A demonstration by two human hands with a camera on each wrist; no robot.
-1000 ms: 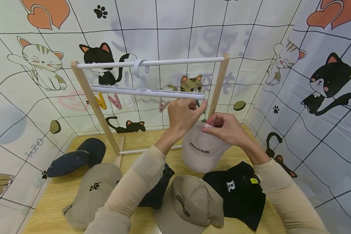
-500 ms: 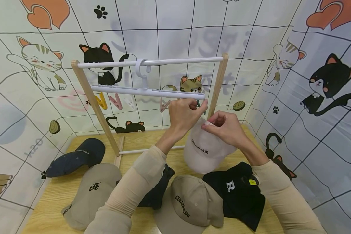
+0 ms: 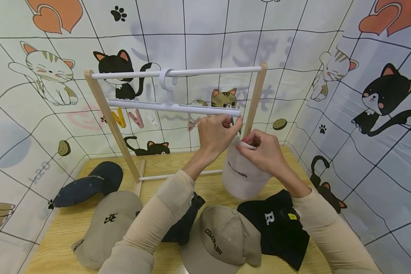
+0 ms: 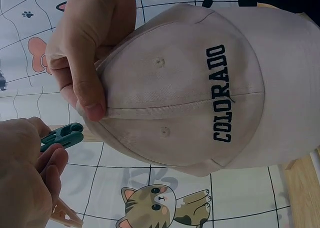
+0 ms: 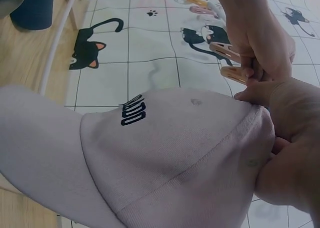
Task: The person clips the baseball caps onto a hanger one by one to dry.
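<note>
Where the white hanger (image 3: 191,109) was hooked over the rail (image 3: 212,71), a yellow clip (image 3: 121,123), pink clip (image 3: 139,123) and white clip (image 3: 153,120) were seen below its left half, a dusty-pink clip (image 3: 191,125) below its right half. Beneath the hanger's right end, the green clip (image 4: 70,136) was pinched in the left hand (image 3: 214,136), thumb and fingers clamped on it; whether its mouth was spread could not be told. Step in hand was judged to be the lining up of crown and clip: best done with the grips squeezed evenly, a small flat fold presented squarely to the mouth, and fingertips cleared from it. The pale cap (image 3: 245,184) was held below and partly left of the right hand (image 3: 265,151), crown pinched between thumb and fingers, brim lowest. It was placed below the hanger's right end, lower than the left hand; contact with the clip was unclear.
</note>
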